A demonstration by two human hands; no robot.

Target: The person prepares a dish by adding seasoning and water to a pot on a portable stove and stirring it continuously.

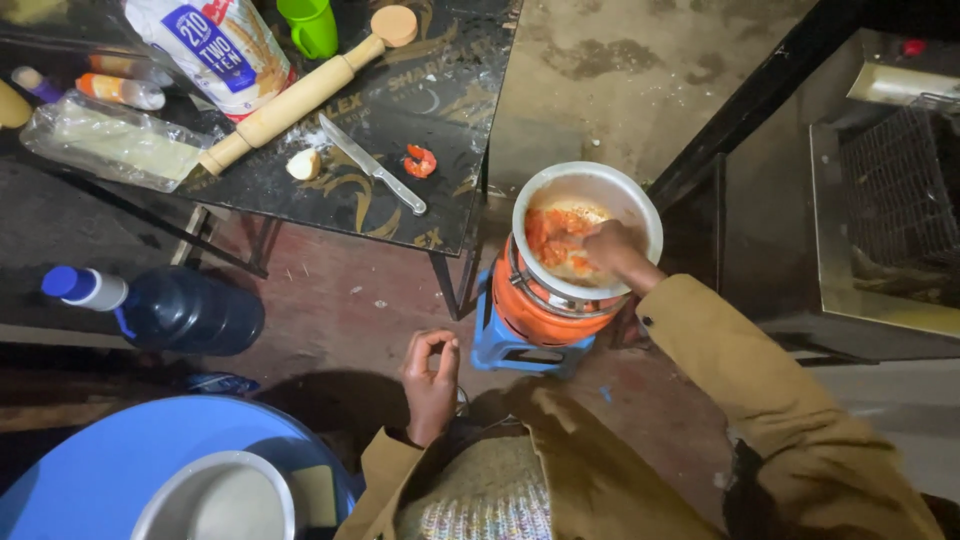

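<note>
Now the right hand [612, 247] is inside the round white metal pot [640, 205], which sits on the small orange gas burner [530, 315] on top of a blue plastic stool [500, 348]. Its fingers are down among the chopped red tomato pieces [550, 240]; I cannot tell if they are closed on something or only touching, because the hand hides them. The left hand [431, 378] hangs free at about 7 o'clock from the pot, thumb and forefinger pinched together, holding nothing that I can see.

At 10 o'clock from the pot stands the black glossy table [440, 100] with a steel kitchen knife [373, 165], a long wooden rolling pin [300, 95] and one more red tomato piece [420, 160].

I think the risk is heat: if the burner is lit, the bare fingers or the wide brown sleeve [700, 330] could be burned. Also the pot stands high on a narrow stool, so a push from the hand could tip it over.
</note>
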